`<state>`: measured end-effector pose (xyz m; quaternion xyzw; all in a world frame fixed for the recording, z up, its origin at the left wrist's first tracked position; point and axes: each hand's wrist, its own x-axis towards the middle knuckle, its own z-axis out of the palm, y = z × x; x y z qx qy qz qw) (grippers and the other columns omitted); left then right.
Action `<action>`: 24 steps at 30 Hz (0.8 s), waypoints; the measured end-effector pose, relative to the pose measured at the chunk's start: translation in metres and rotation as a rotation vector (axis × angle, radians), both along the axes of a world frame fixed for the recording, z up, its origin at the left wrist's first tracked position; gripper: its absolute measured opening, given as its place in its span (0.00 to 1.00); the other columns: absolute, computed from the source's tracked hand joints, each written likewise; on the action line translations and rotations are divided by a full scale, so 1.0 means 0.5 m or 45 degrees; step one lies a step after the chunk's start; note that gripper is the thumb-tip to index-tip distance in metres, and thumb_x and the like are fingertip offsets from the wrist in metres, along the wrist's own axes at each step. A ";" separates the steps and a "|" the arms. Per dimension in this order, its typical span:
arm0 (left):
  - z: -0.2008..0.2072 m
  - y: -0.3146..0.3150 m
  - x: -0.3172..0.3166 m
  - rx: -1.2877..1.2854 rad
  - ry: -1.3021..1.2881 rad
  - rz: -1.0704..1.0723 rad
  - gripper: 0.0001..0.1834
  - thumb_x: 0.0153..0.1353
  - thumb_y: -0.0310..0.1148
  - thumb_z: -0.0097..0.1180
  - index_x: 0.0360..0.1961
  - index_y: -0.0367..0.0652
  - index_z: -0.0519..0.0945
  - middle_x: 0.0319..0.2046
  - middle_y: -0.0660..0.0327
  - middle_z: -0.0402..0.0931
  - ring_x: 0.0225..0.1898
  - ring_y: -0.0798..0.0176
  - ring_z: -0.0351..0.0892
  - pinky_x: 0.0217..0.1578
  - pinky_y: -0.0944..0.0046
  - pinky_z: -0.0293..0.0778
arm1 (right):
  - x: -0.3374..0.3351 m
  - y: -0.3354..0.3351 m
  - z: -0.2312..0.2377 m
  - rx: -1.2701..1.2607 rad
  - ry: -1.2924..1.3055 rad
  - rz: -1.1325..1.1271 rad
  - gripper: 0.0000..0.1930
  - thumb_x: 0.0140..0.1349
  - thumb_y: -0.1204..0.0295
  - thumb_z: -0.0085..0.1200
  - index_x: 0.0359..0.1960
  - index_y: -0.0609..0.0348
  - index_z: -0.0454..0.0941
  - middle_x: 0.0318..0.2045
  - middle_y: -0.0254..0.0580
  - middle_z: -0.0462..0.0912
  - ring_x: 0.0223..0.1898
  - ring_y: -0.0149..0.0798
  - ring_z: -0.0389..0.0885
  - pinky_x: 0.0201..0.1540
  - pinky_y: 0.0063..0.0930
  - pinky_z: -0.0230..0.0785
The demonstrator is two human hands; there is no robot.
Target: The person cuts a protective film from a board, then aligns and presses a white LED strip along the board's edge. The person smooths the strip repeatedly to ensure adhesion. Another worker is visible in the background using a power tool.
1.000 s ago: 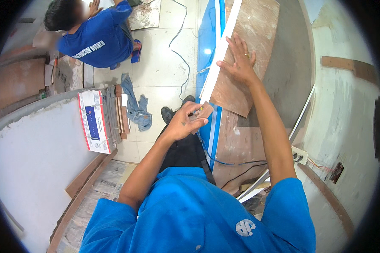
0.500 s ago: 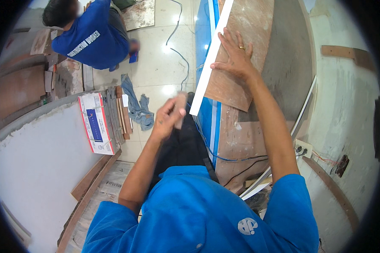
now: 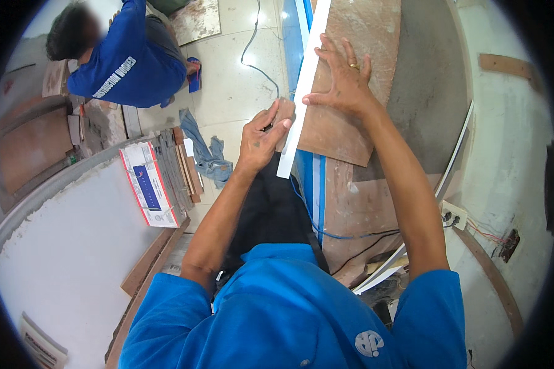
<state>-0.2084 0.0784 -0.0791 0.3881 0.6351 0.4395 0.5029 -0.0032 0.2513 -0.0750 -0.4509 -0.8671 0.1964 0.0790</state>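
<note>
Head view shows the white strip (image 3: 310, 58) along the brown board (image 3: 332, 138), long axis running forward and slightly right, between the left hand (image 3: 260, 140), pinching a small block (image 3: 284, 109) just beside it, and the nearer, spread right hand (image 3: 349, 88), thumb touching it.

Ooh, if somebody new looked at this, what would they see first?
Probably the bright white strip, slanting through the upper middle between the wearer's two hands. The left hand holds a small brown block at its left side, and the right hand spreads by its right edge. Next might come the big bright blue shirt at the bottom, then another person in darker blue at upper left.
</note>
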 end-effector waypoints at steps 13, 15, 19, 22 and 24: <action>-0.021 0.046 -0.009 -0.015 -0.103 0.016 0.40 0.71 0.51 0.65 0.72 0.29 0.74 0.63 0.41 0.81 0.63 0.57 0.80 0.64 0.60 0.73 | 0.002 0.002 0.007 -0.033 0.005 -0.008 0.62 0.37 0.32 0.75 0.76 0.47 0.68 0.86 0.29 0.47 0.86 0.53 0.32 0.79 0.78 0.17; -0.013 -0.013 0.001 -0.033 -0.216 0.043 0.40 0.71 0.50 0.64 0.72 0.29 0.73 0.64 0.40 0.80 0.66 0.56 0.78 0.68 0.59 0.70 | 0.006 -0.003 0.007 -0.010 0.020 -0.015 0.62 0.37 0.31 0.74 0.76 0.47 0.68 0.86 0.29 0.47 0.86 0.53 0.33 0.79 0.78 0.17; -0.034 0.058 0.003 -0.016 0.009 0.016 0.41 0.71 0.51 0.65 0.72 0.28 0.73 0.61 0.42 0.82 0.60 0.56 0.81 0.62 0.60 0.74 | 0.003 -0.002 0.001 0.002 0.004 -0.002 0.63 0.37 0.30 0.74 0.77 0.46 0.68 0.86 0.29 0.46 0.86 0.53 0.33 0.78 0.78 0.18; -0.004 0.212 -0.007 0.042 0.033 -0.019 0.41 0.70 0.51 0.65 0.72 0.28 0.73 0.56 0.45 0.84 0.53 0.61 0.82 0.56 0.62 0.77 | -0.003 0.000 0.015 -0.027 -0.042 0.020 0.63 0.38 0.30 0.74 0.77 0.46 0.67 0.86 0.28 0.45 0.86 0.52 0.33 0.79 0.78 0.18; -0.009 0.271 -0.003 0.176 -0.279 0.108 0.41 0.71 0.51 0.65 0.72 0.29 0.73 0.53 0.47 0.86 0.49 0.66 0.81 0.52 0.65 0.78 | -0.022 0.006 0.030 -0.058 -0.091 0.037 0.63 0.38 0.31 0.74 0.78 0.45 0.67 0.86 0.28 0.45 0.86 0.52 0.33 0.79 0.78 0.18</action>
